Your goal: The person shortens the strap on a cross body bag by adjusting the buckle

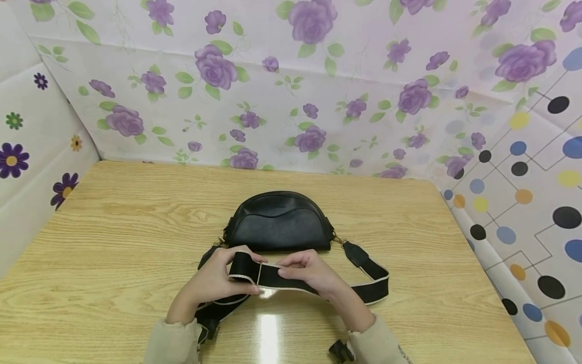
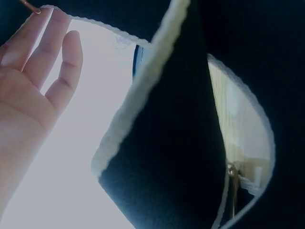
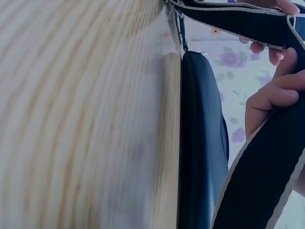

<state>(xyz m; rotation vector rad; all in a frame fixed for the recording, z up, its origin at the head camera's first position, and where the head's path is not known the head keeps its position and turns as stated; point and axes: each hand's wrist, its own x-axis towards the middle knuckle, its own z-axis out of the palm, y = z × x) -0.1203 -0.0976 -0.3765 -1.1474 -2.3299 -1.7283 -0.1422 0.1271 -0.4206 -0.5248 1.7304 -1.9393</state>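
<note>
A black half-moon handbag [image 1: 282, 225] lies on the wooden table, with its wide black strap [image 1: 286, 278] looping toward me. White edging runs along the strap. My left hand [image 1: 218, 278] holds a strap loop at a thin gold slider buckle [image 1: 259, 273], its fingers and thumb at the buckle's two ends. To the right, my right hand [image 1: 313, 273] pinches the strap between thumb and fingers. The strap loop [image 2: 157, 143] fills much of the left wrist view. In the right wrist view the handbag [image 3: 202, 138] stands beyond the strap [image 3: 267, 171].
Gold clasps join the strap to both bag ends; the right strap tab [image 1: 356, 254] lies on the table [image 1: 432, 283]. Flower-patterned sheeting [image 1: 273, 86] rises behind the table, and dotted sheeting [image 1: 523, 202] stands along the right side.
</note>
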